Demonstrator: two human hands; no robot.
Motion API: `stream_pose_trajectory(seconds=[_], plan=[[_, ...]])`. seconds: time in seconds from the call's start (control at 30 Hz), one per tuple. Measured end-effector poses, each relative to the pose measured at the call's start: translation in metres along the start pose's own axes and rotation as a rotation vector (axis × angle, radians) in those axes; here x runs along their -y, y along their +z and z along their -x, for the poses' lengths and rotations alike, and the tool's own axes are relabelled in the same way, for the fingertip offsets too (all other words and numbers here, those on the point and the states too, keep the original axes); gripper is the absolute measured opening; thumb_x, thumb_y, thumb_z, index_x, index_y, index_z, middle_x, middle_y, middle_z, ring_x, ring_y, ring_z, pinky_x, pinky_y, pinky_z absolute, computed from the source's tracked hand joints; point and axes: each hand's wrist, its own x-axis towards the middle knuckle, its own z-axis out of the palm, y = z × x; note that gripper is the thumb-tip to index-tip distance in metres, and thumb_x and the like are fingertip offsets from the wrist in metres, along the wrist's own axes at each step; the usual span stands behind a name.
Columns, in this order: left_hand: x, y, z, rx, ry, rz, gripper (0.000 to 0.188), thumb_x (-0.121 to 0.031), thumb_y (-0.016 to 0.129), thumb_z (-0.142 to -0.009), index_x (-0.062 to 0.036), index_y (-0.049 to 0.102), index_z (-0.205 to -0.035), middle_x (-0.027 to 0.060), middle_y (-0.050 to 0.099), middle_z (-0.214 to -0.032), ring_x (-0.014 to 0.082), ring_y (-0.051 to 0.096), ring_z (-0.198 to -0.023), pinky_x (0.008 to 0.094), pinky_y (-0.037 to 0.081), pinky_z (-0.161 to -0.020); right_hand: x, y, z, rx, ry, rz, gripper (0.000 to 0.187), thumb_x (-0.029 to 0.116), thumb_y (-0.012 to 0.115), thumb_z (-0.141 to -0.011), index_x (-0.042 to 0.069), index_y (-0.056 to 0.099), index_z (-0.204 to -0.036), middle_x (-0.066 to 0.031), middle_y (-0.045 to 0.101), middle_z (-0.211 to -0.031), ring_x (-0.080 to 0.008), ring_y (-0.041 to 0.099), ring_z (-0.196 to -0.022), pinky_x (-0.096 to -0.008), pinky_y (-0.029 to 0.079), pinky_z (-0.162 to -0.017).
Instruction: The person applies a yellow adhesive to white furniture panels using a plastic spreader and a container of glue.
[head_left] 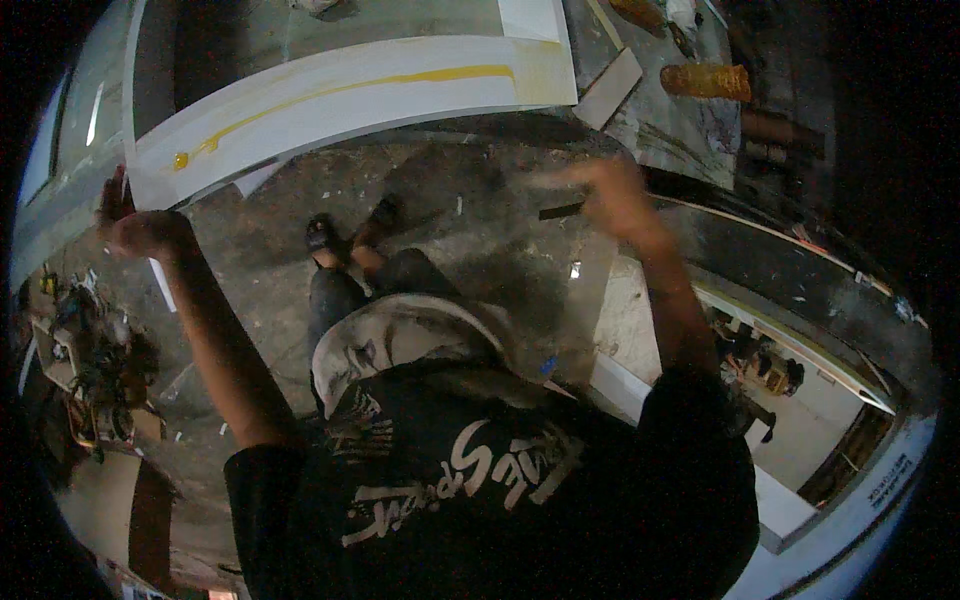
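Observation:
A long white panel [400,100] lies across the far side, with a streak of yellow paste [370,85] along its upper face and a thicker blob at its left end. My left hand [145,225] is at the panel's left corner, fingers stretched upward beside its outer edge; whether the palm touches it I cannot tell. On the right, my right hand [610,195] is smeared by motion, off the panel's near edge, with a finger-like shape reaching left. A dark flat strip [560,212] shows just below those fingers; whether I hold it is unclear.
A small pale board [608,90] and an amber-coloured cylinder [705,82] lie on the surface at the far right. Cluttered tools and cables [95,360] fill the left side. Near my right arm stands an open white frame [790,510]. My feet [345,235] rest on the stained floor.

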Motion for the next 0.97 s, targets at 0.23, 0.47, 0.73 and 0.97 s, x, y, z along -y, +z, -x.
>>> stream_pose_trajectory(seconds=[0.23,0.47,0.73,0.97], plan=[[-0.007,0.007,0.008,0.063,-0.053,0.067,0.052,-0.035,0.036,-0.093,0.0086,0.054,-0.114,0.0235,0.061,-0.118,0.0372,0.060,-0.106,0.0482,0.048,-0.096,0.005,-0.031,0.002,-0.315,-0.210,-0.255,0.063,-0.011,0.055,-0.064,0.021,0.071,-0.116,-0.0154,0.070,-0.108,-0.0323,0.066,-0.103,-0.0369,0.052,-0.086],[-0.017,0.014,0.010,0.053,0.078,-0.055,0.059,-0.037,0.034,-0.091,0.0128,0.055,-0.116,0.0280,0.064,-0.111,0.0415,0.063,-0.102,0.0528,0.050,-0.093,0.033,-0.052,-0.075,-0.472,-0.059,0.038,0.054,-0.007,0.054,-0.071,0.023,0.072,-0.113,-0.0081,0.070,-0.111,-0.0328,0.066,-0.099,-0.0432,0.052,-0.089],[-0.030,-0.002,0.018,0.055,0.166,-0.049,0.051,-0.035,0.041,-0.092,0.0108,0.058,-0.108,0.0270,0.065,-0.105,0.0356,0.065,-0.094,0.0457,0.055,-0.085,0.053,-0.021,-0.041,-0.453,-0.105,-0.089,0.063,-0.014,0.048,-0.063,0.018,0.071,-0.113,-0.0117,0.068,-0.116,-0.0293,0.066,-0.104,-0.0343,0.050,-0.092],[-0.024,-0.010,0.010,0.121,0.117,-0.067,0.087,-0.071,0.048,-0.086,0.0110,0.053,-0.118,0.0281,0.065,-0.107,0.0366,0.066,-0.097,0.0466,0.056,-0.086,0.056,-0.028,-0.031,-0.389,-0.136,-0.054,0.065,-0.014,0.048,-0.062,0.017,0.071,-0.115,-0.0102,0.069,-0.115,-0.0289,0.066,-0.106,-0.0335,0.050,-0.092]])
